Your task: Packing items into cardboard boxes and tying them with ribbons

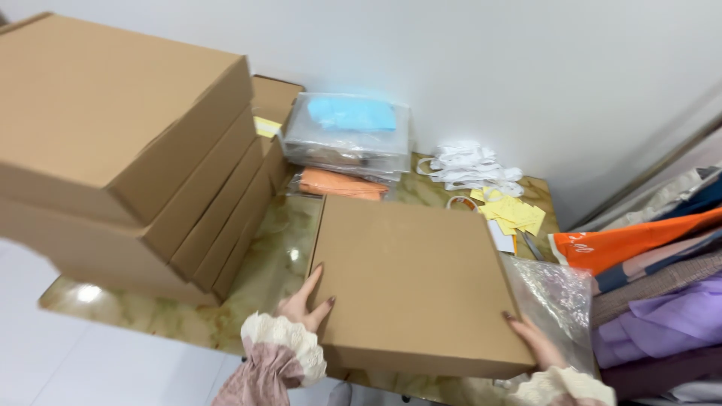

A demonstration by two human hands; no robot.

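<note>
I have one flat cardboard box (417, 282) between my two hands, lying over the near edge of the marble-patterned table (274, 259). My left hand (304, 304) grips its near-left edge: the thumb lies on the lid and the fingers (314, 277) run up along the side wall, clamped on the cardboard. My right hand (535, 342) holds the near-right corner, fingers closed against the box, one dark nail showing on the top face; the rest is hidden under it. The box lies directly between the hands, its long axis running roughly from the near edge toward the far edge of the table, tilted slightly right. Neither hand is nearer; both already touch it.

At the left edge stands a stack of cardboard boxes (143, 165); I count four, perhaps five, leaning a little, with one more box (272, 101) behind them toward the far-left corner. At the far edge lie clear plastic packs: one with blue cloth (350, 124) on top, one with orange cloth (342, 184) beneath. Near the far-right corner sit a heap of white strips (470, 165) and several yellow paper tags (515, 214). A crinkled clear plastic bag (556, 301) touches the box's right side, and folded fabrics (654, 278) pile beyond the right edge.
</note>
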